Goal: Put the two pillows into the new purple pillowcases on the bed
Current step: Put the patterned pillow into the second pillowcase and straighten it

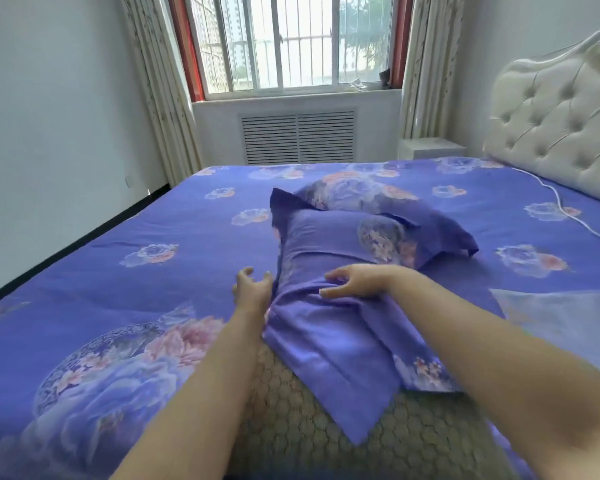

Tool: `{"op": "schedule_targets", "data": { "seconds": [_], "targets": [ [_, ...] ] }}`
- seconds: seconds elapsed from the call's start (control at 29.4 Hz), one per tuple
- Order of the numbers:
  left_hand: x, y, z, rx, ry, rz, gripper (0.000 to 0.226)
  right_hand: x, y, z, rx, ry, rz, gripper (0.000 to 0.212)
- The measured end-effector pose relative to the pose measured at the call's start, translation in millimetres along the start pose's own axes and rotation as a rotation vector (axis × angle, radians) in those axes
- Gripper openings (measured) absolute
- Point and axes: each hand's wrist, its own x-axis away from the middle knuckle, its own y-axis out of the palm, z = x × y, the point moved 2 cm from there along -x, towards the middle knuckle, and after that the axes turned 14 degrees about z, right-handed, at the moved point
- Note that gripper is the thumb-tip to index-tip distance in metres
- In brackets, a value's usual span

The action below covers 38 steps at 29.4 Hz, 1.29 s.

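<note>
Two pillows lie mid-bed. The far pillow [368, 199] is fully inside a purple floral pillowcase. The near pillow [326, 420], with a beige honeycomb surface, is partly inside a second purple pillowcase [329, 244]; its near end sticks out bare, and the case's open flap lies loose over it. My left hand [252, 289] touches the left side of this pillowcase with its fingers spread. My right hand [352, 282] rests on top of the case, fingers relaxed and lightly bent, holding nothing.
The bed carries a purple floral sheet [118, 271]. A tufted white headboard [561, 109] stands at the right, with a white cable [561, 209] trailing across the sheet. A pale blue cloth [561, 320] lies at the right edge. A window and radiator grille are behind.
</note>
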Motion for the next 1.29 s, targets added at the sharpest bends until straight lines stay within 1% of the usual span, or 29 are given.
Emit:
{"op": "schedule_targets", "data": {
  "seconds": [0.03,0.1,0.14,0.17,0.2,0.24,0.27,0.34,0.37,0.44,0.48,0.54,0.61,0.68,0.75,0.78,0.82,0.85,0.92,0.95,0.99,1.02,1.05,1.09,1.12,1.19,1.22,1.26,1.29],
  "targets": [
    [6,7,8,-0.032,0.144,-0.039,0.064,5,20,0,-0.007,-0.030,-0.056,0.077],
    [19,19,18,-0.162,0.381,-0.270,0.078,7,32,-5,-0.118,-0.049,-0.034,0.073],
    [24,26,18,-0.308,0.485,-0.382,0.079,4,29,-6,-0.189,-0.039,-0.012,0.071],
    [24,32,12,-0.475,0.567,-0.427,0.077,1,25,-5,-0.225,-0.021,0.010,0.070],
    [23,36,7,-0.608,0.638,-0.430,0.072,-1,19,-1,-0.204,0.007,0.031,0.070],
    [23,37,3,-0.711,0.678,-0.380,0.062,-1,15,4,-0.122,0.040,0.053,0.073],
    [22,38,0,-0.756,0.724,-0.315,0.047,0,13,9,-0.009,0.067,0.064,0.075],
    [27,37,1,-0.734,0.830,-0.167,0.022,8,20,14,0.159,0.116,0.059,0.078],
    [31,37,1,-0.668,0.859,-0.113,0.015,10,24,15,0.176,0.146,0.086,0.075],
    [43,31,6,-0.491,0.850,0.010,0.010,15,33,14,0.186,0.174,0.244,0.061],
    [53,28,10,-0.420,0.849,0.047,0.011,19,34,12,0.212,0.174,0.382,0.050],
    [75,26,16,-0.342,0.862,0.079,0.025,26,34,10,0.257,0.135,0.646,0.027],
    [92,26,15,-0.306,0.892,0.129,0.040,41,39,9,0.271,0.123,0.756,0.020],
    [95,24,6,-0.349,0.864,0.152,0.045,59,48,5,0.087,0.163,0.720,0.024],
    [88,18,-8,-0.366,0.815,0.150,0.046,68,49,0,-0.270,0.156,0.503,0.039],
    [84,15,-13,-0.357,0.802,0.149,0.049,69,45,-3,-0.393,0.141,0.405,0.048],
    [81,10,-17,-0.367,0.782,0.139,0.054,68,42,-6,-0.435,0.136,0.347,0.055],
    [80,7,-19,-0.411,0.747,0.095,0.058,66,41,-6,-0.416,0.140,0.331,0.058],
    [80,3,-20,-0.489,0.717,0.003,0.062,64,46,1,-0.249,0.180,0.403,0.063],
    [83,1,-20,-0.464,0.757,-0.028,0.064,66,49,6,-0.195,0.222,0.493,0.062],
    [87,-2,-21,-0.427,0.833,-0.026,0.065,70,50,11,-0.190,0.261,0.610,0.057],
    [91,-5,-24,-0.392,0.907,0.011,0.065,73,50,16,-0.195,0.305,0.731,0.048],
    [93,-7,-30,-0.344,0.938,0.070,0.063,75,51,23,-0.173,0.359,0.819,0.041],
    [90,-9,-38,-0.289,0.919,0.129,0.059,75,53,31,-0.135,0.443,0.824,0.046],
    [86,-11,-46,-0.249,0.839,0.156,0.056,73,56,41,-0.144,0.554,0.741,0.062],
    [67,-12,-60,-0.251,0.603,0.190,0.053,72,61,58,-0.369,0.773,0.509,0.097],
    [59,-14,-66,-0.280,0.482,0.216,0.052,73,64,63,-0.499,0.834,0.400,0.107],
    [52,-15,-73,-0.301,0.352,0.226,0.050,75,66,64,-0.575,0.850,0.310,0.109],
    [45,-15,-78,-0.266,0.211,0.210,0.051,78,67,66,-0.581,0.843,0.258,0.106]
  ]
}}
